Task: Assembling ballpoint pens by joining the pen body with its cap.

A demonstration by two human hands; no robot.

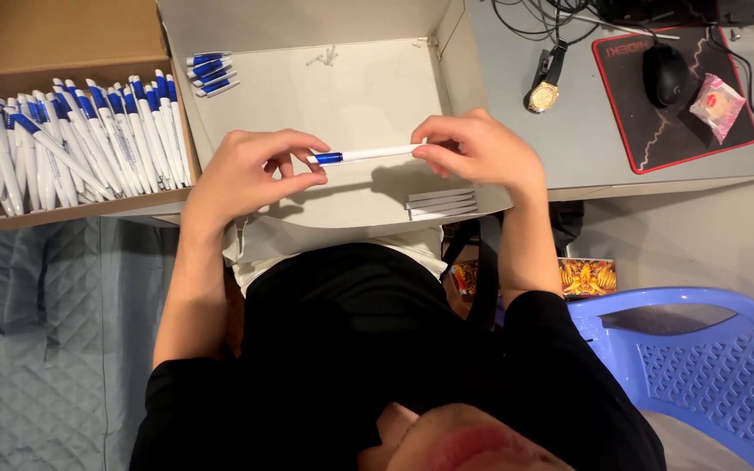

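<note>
head | l hand point(250, 170) + r hand point(477, 148) pinch slim white plastic pen point(364, 155), blue tip | over cardboard box point(351, 96)

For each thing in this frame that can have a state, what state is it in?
Left hand: grip closed on the pen's blue end.
Right hand: grip closed on the pen's white end.
Pen: held level over the open box.
Open box: flaps up, nearly bare.
Cardboard tray: full of stacked pens.
Blue chair: unoccupied.

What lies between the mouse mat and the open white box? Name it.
In the head view, a gold wristwatch with a dark strap lies on the grey desk, between the mouse mat and the white box.
</note>
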